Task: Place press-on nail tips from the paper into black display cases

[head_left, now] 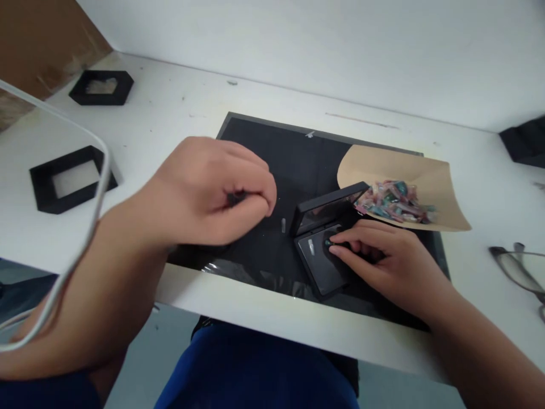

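Observation:
A black hinged case (319,275) lies with its lid raised on the dark mat (293,150). My right hand (383,255) pinches a small blue-green piece (327,242) between thumb and forefinger, just over the case's flat base. On that base lies a small clear piece (311,246). Another small clear piece (284,225) rests on the mat, left of the case. My left hand (221,193) is held above the mat with thumb and fingers pressed together. Whatever may be between those fingertips is hidden.
A tan paper tray (434,170) holds many small wrapped, colourful pieces (394,199). Black frames (40,184) stand at the left, one farther back (123,88). A white cable (104,165) crosses my left forearm. Eyeglasses (517,267) lie at the right edge.

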Demonstrator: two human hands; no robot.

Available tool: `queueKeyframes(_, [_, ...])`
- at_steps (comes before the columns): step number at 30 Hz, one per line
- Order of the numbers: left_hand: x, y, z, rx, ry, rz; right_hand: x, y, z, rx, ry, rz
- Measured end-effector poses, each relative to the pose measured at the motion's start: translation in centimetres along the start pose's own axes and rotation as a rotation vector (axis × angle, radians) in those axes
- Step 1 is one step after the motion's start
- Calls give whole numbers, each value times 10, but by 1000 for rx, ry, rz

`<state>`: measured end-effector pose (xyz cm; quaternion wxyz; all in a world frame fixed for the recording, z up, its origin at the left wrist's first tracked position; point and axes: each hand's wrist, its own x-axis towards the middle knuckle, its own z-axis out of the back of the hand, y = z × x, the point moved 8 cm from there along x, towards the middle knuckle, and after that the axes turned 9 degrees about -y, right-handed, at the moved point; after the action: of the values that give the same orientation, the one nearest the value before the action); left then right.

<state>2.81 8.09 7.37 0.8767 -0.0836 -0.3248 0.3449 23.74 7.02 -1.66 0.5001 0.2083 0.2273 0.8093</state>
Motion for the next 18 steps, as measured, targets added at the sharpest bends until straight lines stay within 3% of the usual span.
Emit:
queueKeyframes(3, [-5,19,-9,99,123,142,1,-2,1,0,-28,-37])
queueKeyframes(7, [-22,25,-44,90,359,131,1,-2,4,-16,-64,-61])
queueKeyframes(9, [-28,29,-59,76,411,128,1,-3,4,-8,-55,-74])
queueKeyframes(15, [-25,32,-74,137,338,-32,2,-6,4,-8,-69,-97])
queueKeyframes(18, [-22,31,-73,113,282,-33,0,-8,4,-29,-83,-96])
